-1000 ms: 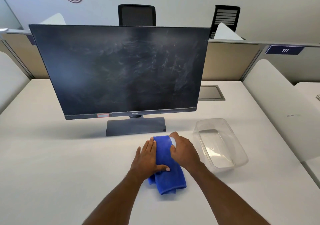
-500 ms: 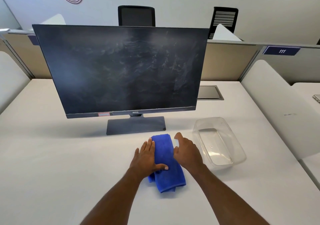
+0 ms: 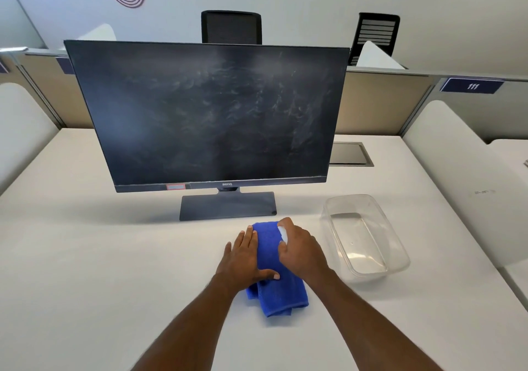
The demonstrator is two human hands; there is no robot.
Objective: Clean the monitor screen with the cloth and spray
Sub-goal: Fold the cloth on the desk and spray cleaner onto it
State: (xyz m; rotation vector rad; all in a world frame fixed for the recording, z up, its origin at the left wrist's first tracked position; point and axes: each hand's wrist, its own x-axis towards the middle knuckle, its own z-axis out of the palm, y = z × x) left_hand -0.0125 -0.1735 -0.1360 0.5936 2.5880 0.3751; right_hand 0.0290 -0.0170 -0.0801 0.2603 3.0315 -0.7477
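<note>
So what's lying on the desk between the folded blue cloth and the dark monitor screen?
In the head view, only the monitor's flat dark base lies between the blue cloth and the smeared screen; a strip of bare white desk separates cloth and base.

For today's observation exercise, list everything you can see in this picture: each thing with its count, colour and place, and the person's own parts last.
Monitor: one, black, smeared screen, upright at the desk's centre.
Cloth: one, blue, folded, on the desk in front of the monitor stand.
Spray bottle: one, white, only a small part shows in the right hand, over the cloth.
Tub: one, clear plastic, on the desk right of the cloth.
Desk: one, white.
Cable hatch: one, grey, set in the desk behind the monitor.
Chairs: two, black, beyond the partition.
Label: one, dark blue, reads 111, on the partition.
Left hand: flat on the cloth.
Right hand: closed round the spray bottle.
</note>
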